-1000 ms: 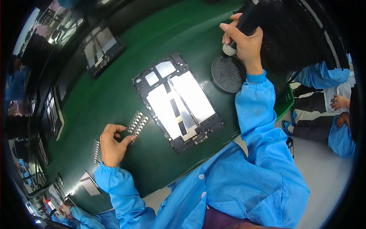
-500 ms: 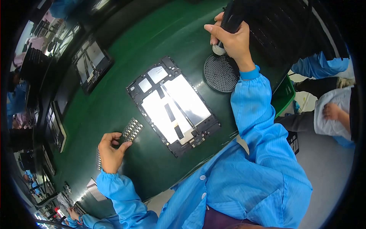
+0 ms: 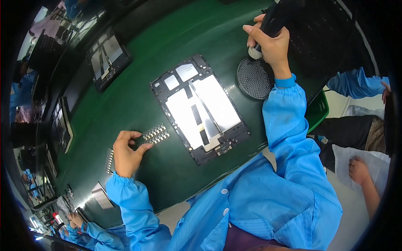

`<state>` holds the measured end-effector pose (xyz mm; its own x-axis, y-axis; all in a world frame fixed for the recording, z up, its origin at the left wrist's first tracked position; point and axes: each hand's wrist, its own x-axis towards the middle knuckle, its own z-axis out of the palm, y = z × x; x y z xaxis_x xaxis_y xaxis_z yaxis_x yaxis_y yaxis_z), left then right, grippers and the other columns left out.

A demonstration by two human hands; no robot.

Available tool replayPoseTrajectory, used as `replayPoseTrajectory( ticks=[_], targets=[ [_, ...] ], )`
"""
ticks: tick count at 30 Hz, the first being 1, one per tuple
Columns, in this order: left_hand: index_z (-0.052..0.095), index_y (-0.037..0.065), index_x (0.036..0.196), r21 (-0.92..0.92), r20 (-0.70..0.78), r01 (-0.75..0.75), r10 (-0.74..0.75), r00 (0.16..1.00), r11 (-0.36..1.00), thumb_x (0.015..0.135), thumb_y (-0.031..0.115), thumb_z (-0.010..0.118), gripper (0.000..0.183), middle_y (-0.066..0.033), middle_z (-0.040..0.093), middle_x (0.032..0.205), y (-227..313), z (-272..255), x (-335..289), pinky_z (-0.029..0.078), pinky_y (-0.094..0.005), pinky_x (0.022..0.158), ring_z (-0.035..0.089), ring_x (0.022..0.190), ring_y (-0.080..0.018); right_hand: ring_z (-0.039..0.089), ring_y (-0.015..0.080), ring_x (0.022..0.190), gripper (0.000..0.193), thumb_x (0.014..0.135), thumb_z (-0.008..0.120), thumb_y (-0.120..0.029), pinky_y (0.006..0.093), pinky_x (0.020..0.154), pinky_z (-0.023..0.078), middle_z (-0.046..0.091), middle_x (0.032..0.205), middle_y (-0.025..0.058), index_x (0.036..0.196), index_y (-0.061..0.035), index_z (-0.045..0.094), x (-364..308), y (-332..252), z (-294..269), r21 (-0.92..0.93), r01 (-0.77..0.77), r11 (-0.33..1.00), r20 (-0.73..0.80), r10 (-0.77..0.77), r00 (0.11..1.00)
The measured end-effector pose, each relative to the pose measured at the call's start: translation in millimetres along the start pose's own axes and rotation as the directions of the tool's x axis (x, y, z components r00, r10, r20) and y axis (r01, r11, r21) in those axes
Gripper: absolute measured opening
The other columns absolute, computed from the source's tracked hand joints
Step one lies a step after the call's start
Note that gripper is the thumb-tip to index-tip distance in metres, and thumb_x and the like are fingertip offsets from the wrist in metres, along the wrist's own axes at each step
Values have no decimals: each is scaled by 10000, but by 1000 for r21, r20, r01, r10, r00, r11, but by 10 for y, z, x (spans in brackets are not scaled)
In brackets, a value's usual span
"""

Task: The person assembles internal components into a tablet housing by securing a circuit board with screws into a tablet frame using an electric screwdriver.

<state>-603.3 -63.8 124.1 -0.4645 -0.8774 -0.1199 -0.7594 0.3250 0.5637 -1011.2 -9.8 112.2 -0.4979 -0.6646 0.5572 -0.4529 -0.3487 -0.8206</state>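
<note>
Between the thumb and fingers of my left hand (image 3: 128, 154) is a small dark sheet (image 3: 155, 134) with rows of pale gold pieces. It is held at the left side of an opened tablet (image 3: 228, 104), whose dark frame and bright silver inside face up. My right hand (image 3: 273, 44), at the upper right, grips a thick black ribbed handheld tool (image 3: 274, 23). Its pale rounded lower end is over the rim of a round black dish (image 3: 254, 81) with a gridded top. What the tool's tip touches cannot be made out.
Another sheet of small pieces (image 3: 109, 162) lies behind my left wrist, with a striped strip sheet (image 3: 101, 195) nearer me. A second opened tablet (image 3: 108, 60) is at the upper left. A green bin (image 3: 319, 112) stands past the table's right edge, near other people.
The whole view has shifted a little, so the tablet and dish appear farther right. The small sheet in my left hand has turned to lie more level. My right hand keeps its grip on the tool.
</note>
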Motion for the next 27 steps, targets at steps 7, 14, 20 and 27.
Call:
replayPoseTrajectory(
  ticks=[7, 14, 20, 27],
  targets=[
    [616, 1, 767, -304, 202, 128, -67, 977, 944, 627, 46, 791, 228, -25, 609, 662, -262, -11, 110, 457, -243, 553, 549, 608, -100, 559, 124, 525, 311, 751, 701, -75, 235, 535, 456, 579, 622, 42, 1014, -6, 550, 30, -336, 145, 126, -32, 991, -40, 38, 998],
    [673, -20, 849, -472, 163, 179, -114, 980, 863, 685, 46, 759, 196, -58, 647, 684, -265, 50, 128, 471, -212, 572, 580, 620, -77, 570, 143, 528, 290, 763, 688, -120, 284, 558, 492, 568, 628, 44, 1022, -32, 588, -29, -756, 497, 275, 3, 961, 157, -48, 986],
    [686, -16, 799, -209, 13, 106, -106, 994, 972, 682, 63, 749, 154, -97, 653, 675, -137, 35, 32, 475, -259, 574, 593, 594, -127, 553, 129, 500, 291, 758, 679, -61, 267, 505, 462, 560, 610, 50, 999, 3, 530, -211, -992, 1089, 375, -31, 927, 298, -89, 950],
    [631, 39, 664, 221, -405, -298, 365, 838, 929, 645, 37, 689, 61, -69, 640, 728, -49, 207, -100, 473, -358, 597, 600, 646, -255, 560, 131, 496, 313, 742, 685, 29, 252, 477, 448, 585, 638, 76, 993, 42, 499, -337, -1062, 1630, 426, -177, 887, 405, -12, 914]
  ],
)
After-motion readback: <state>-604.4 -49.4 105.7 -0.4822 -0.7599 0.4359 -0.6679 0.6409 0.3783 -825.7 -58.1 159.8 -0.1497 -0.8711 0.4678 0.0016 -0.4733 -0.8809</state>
